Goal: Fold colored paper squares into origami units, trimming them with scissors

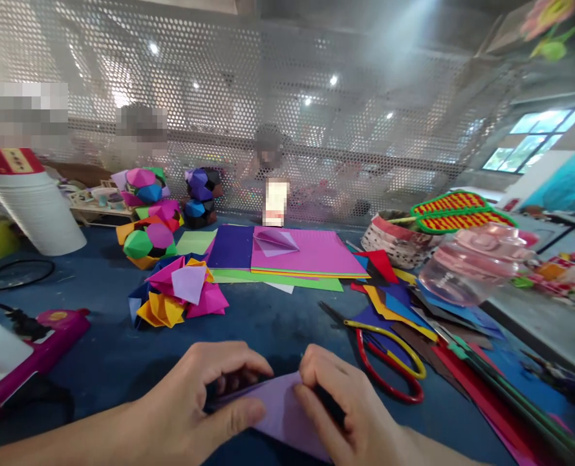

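Head view: lilac paper (283, 406) between the hands (339, 396), pinched by both, apparently folded.

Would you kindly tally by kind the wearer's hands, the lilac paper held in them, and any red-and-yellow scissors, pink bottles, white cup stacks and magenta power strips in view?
Hands: 2, left hand and right hand
Lilac paper: 1
Red-and-yellow scissors: 1
Pink bottle: 1
White cup stack: 1
Magenta power strip: 1
Total: 7
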Action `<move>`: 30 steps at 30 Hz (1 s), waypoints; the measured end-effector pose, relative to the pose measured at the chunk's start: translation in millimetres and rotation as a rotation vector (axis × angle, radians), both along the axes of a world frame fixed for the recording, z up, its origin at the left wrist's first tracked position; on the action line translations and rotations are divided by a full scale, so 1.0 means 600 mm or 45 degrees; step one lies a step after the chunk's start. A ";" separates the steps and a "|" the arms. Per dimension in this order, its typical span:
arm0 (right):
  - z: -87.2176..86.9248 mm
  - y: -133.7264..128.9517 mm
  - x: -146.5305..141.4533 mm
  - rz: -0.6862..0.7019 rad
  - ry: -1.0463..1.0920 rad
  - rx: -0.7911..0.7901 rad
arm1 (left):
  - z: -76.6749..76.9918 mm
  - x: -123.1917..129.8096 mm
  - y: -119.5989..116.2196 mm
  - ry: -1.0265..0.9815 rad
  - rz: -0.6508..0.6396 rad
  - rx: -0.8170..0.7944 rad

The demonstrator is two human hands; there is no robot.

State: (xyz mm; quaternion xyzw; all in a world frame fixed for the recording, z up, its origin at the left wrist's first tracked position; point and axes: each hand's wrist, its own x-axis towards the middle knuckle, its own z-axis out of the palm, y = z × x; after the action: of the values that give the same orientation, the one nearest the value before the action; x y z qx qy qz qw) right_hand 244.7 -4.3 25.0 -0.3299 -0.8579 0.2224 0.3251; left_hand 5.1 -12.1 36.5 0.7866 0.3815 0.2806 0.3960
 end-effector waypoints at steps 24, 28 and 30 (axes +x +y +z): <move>-0.007 -0.006 -0.003 -0.078 0.442 -0.745 | -0.032 0.000 -0.004 -0.160 0.185 0.288; -0.003 -0.003 -0.005 -0.078 0.539 -0.876 | -0.035 0.002 -0.006 -0.170 0.328 0.097; -0.003 -0.001 -0.006 -0.079 0.571 -0.914 | -0.037 0.002 -0.003 -0.183 0.378 0.023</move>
State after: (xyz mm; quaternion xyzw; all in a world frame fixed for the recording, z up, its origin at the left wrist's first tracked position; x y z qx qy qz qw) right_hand 241.2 -5.2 23.4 -0.3911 -0.6238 0.5635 0.3747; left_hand 6.1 -14.1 14.4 0.7031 0.4616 0.3950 0.3695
